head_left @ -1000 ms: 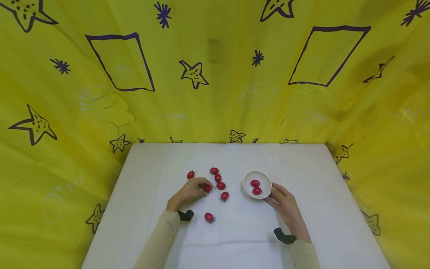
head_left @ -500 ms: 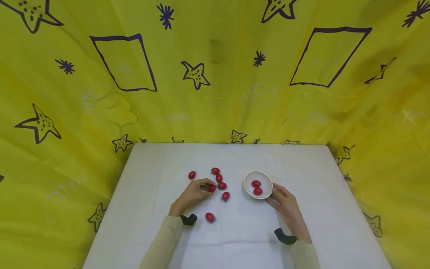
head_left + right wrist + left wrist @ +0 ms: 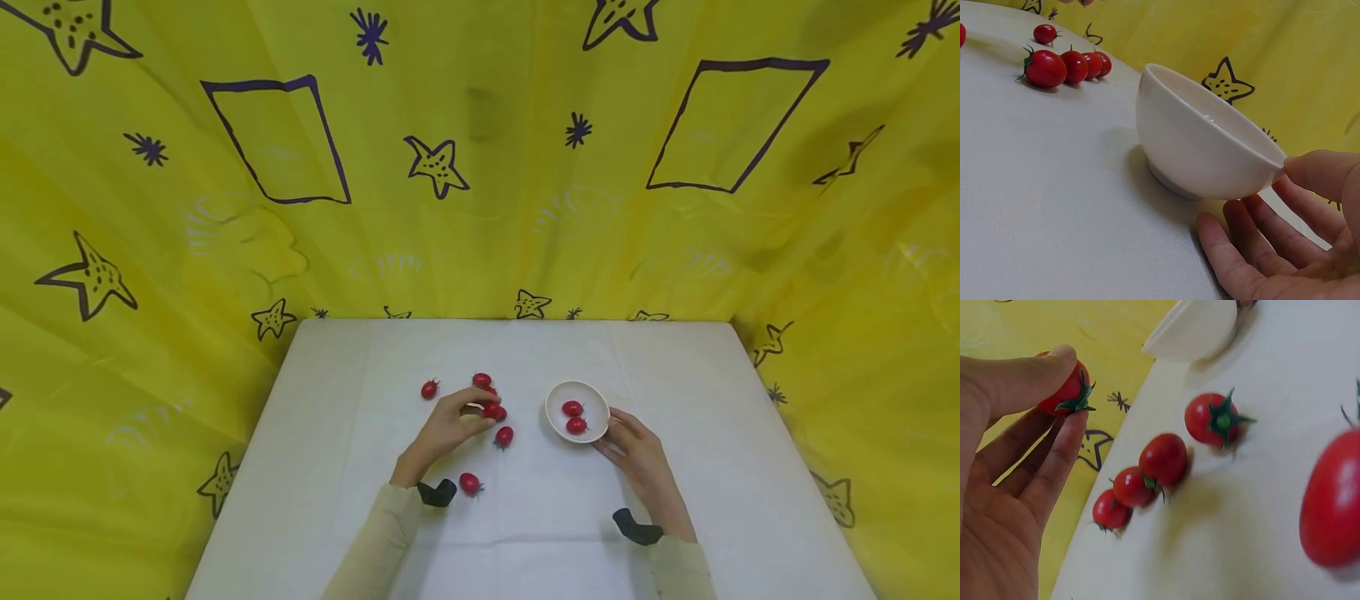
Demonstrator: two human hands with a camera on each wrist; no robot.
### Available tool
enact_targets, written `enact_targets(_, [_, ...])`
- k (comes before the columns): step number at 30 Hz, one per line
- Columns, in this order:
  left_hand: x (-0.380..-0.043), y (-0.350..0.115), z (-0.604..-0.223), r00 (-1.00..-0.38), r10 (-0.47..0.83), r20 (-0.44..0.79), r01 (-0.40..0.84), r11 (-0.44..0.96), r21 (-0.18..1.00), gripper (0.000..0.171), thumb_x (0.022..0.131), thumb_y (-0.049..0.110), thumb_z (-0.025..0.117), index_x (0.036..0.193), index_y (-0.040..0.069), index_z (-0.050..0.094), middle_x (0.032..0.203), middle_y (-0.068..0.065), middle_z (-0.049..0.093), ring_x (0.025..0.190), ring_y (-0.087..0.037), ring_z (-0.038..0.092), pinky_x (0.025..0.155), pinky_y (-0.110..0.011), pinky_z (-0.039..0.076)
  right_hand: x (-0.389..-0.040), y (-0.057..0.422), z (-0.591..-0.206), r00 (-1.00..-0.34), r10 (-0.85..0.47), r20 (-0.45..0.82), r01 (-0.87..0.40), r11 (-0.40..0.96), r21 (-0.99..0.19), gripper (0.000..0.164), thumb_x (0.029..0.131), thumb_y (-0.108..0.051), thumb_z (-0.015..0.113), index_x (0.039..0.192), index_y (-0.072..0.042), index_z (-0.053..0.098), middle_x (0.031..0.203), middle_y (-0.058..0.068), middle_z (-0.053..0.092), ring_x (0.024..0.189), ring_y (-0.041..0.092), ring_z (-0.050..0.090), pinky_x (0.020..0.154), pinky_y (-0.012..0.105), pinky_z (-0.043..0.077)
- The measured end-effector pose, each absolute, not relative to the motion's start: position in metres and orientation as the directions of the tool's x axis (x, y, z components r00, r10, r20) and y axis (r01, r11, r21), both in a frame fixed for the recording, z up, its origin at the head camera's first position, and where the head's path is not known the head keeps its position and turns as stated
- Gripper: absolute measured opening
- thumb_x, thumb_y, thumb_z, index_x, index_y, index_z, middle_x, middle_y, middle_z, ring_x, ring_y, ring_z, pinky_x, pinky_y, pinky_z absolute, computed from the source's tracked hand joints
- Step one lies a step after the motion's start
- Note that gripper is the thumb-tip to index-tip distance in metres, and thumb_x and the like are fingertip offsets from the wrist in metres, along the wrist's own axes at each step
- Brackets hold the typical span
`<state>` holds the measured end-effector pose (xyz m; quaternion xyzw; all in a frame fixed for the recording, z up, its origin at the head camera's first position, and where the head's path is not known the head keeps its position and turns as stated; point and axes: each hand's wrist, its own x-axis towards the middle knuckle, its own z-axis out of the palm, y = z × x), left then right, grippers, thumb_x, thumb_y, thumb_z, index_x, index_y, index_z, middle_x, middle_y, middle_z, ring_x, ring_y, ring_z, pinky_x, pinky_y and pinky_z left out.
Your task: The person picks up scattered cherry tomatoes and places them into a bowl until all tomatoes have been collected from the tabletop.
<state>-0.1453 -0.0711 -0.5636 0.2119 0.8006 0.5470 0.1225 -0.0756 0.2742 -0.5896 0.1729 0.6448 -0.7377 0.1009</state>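
My left hand (image 3: 442, 429) pinches a cherry tomato (image 3: 1066, 394) between thumb and fingertips, its green calyx showing in the left wrist view. It is held up above the table, overlapping a row of three cherry tomatoes (image 3: 1163, 459) in the head view. My right hand (image 3: 641, 458) holds a small white bowl (image 3: 1197, 137) at its right side, thumb on the rim and fingers beneath the curved wall. Two cherry tomatoes (image 3: 574, 417) lie inside the bowl. A single cherry tomato (image 3: 504, 437) sits between the row and the bowl.
Another cherry tomato (image 3: 469, 484) lies nearer the body, beside the left wrist's black strap (image 3: 437, 492). One more cherry tomato (image 3: 429, 389) rests farther back on the left. The white table (image 3: 675, 358) ends at a yellow curtain (image 3: 480, 250) with drawn stars.
The left hand has moved right and up off the table with the pinched tomato, now over the row of tomatoes. The right hand and the bowl keep their place.
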Motion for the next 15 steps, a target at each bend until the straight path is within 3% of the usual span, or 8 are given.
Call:
enact_targets(3, [-0.147,-0.061,-0.559,-0.869,0.487,0.09,0.25,0.274,0.929,0.035,0.095,0.01,0.077,0.129,0.009,0.071,0.128,-0.008,0.072,0.113,-0.024,0.068,0.104,-0.038,0.058,-0.075,0.275,-0.589,-0.916,0.075,-0.395,0.38,-0.162,-0.911,0.056,0.109,-0.029,0.055,0.157,-0.006,0.038,0.156,0.011,0.041,0.117,0.003,0.063,0.106,0.034,0.052])
enact_targets(7, [-0.149,-0.047,-0.554,-0.858,0.505,0.088,0.251,0.266,0.931,0.036,0.095,0.01,0.076,0.13,0.012,0.071,0.127,-0.005,0.072,0.11,-0.023,0.068,0.103,-0.044,0.058,-0.076,0.276,-0.588,-0.912,0.08,-0.402,0.386,-0.159,-0.908,0.058,0.109,-0.03,0.055,0.158,-0.006,0.038,0.157,0.012,0.04,0.115,0.003,0.063,0.107,0.035,0.052])
enact_targets(15, [-0.153,-0.019,-0.55,-0.819,0.56,0.127,0.343,0.299,0.89,0.036,0.097,0.018,0.075,0.132,0.012,0.069,0.126,-0.003,0.071,0.107,-0.019,0.067,0.097,-0.036,0.061,-0.075,0.275,-0.589,-0.913,0.079,-0.401,0.386,-0.153,-0.91,0.057,0.109,-0.03,0.056,0.158,-0.007,0.038,0.158,0.013,0.04,0.118,0.004,0.062,0.107,0.035,0.051])
